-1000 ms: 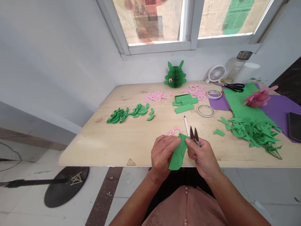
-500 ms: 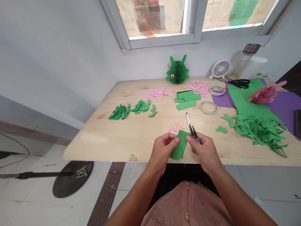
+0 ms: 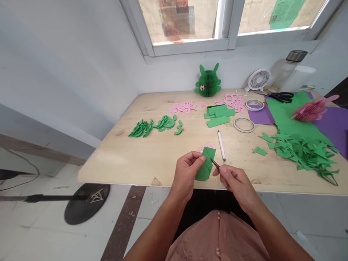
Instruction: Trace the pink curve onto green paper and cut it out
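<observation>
My left hand (image 3: 186,173) pinches a folded green paper piece (image 3: 205,165) over the near edge of the wooden table (image 3: 152,156). Small thread snips (image 3: 215,164) sit in my right hand (image 3: 233,179), which is closed round them; their dark tips touch the right edge of the green piece. Just beyond the paper lie a pink cut-out (image 3: 208,145) and a white pen (image 3: 221,145).
Green cut curves (image 3: 154,127) lie at the left, pink cut-outs (image 3: 182,107), green strips (image 3: 218,115) and two tape rolls (image 3: 244,124) in the middle. Green scraps (image 3: 301,152), green and purple sheets, black scissors (image 3: 281,96), a fan (image 3: 257,79), a bottle (image 3: 289,70) and a green paper figure (image 3: 208,82) stand at the right and back.
The snips have swung from pointing up, away from the paper, down to the green piece's right edge. My hands and the paper shifted slightly toward the table's near edge.
</observation>
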`<state>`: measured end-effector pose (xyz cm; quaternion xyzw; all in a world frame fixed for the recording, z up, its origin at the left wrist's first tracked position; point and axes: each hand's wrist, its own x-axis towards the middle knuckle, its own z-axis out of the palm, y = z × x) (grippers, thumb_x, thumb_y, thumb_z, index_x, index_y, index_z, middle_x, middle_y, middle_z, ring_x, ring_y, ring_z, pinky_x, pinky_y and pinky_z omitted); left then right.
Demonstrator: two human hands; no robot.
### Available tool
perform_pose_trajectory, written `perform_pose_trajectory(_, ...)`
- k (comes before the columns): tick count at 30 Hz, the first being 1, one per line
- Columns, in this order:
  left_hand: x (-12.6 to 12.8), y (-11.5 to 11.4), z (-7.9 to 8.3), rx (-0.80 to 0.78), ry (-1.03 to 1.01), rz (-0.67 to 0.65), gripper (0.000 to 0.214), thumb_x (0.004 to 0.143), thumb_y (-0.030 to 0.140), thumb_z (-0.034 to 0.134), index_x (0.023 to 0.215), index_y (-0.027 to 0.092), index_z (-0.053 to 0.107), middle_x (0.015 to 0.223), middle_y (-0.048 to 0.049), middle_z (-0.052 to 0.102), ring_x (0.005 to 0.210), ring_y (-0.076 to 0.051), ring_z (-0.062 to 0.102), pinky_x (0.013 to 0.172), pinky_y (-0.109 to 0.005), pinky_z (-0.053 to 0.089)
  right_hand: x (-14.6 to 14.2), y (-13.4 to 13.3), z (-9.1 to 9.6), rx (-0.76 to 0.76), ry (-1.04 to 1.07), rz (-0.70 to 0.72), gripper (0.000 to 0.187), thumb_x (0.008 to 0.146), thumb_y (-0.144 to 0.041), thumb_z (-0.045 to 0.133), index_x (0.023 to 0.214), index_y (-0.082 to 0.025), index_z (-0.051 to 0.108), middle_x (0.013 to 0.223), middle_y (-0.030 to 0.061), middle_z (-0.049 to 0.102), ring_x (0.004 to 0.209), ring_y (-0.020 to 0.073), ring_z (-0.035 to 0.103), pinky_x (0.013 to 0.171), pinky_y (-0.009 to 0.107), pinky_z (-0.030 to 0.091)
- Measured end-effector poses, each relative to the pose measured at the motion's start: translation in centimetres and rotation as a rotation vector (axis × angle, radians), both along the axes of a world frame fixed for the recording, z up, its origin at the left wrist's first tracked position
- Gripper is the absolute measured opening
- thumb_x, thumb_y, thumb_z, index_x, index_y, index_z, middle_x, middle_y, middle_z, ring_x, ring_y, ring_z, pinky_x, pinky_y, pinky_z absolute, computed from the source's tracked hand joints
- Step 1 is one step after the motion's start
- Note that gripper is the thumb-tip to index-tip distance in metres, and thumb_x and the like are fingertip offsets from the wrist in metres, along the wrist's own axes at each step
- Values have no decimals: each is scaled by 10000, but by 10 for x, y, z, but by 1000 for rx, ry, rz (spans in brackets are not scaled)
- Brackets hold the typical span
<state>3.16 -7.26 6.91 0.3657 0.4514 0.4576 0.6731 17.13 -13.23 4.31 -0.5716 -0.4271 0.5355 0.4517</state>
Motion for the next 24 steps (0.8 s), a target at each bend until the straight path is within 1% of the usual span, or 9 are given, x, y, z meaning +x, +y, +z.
perform_pose_trajectory(8,-2,0,-3,-26,-24,-23,236,626,306,770,680,144,607,647,10,606,572,-77,497,541,-182,376,-1,1,-2,2,-4,-5,481,862,-583,484,776,-139,647,515,-62,286,490,91,230,473,260,156)
perform_pose_trajectory(14,1,-1,-6,-44,-47,-46,247,633,319,770,697,147,605,678,-6,634,601,-104,549,587,-213,422,-3,3,-2,12,-3,-43,471,863,-571,487,768,-136,641,511,-68,271,488,92,222,473,259,158)
perform_pose_trajectory(18,4,-3,-8,-52,-86,-35,231,628,294,776,678,147,606,646,7,621,584,-92,538,602,-211,427,-5,3,-1,26,-11,-73,445,867,-549,493,724,-145,613,504,-68,278,486,90,218,472,259,158)
perform_pose_trajectory(24,7,-5,-9,-39,-139,-22,181,652,265,762,672,146,628,651,-1,643,602,-88,546,624,-202,422,-5,5,-1,46,-35,-94,418,871,-515,499,662,-160,567,496,-68,272,478,90,207,462,260,159)
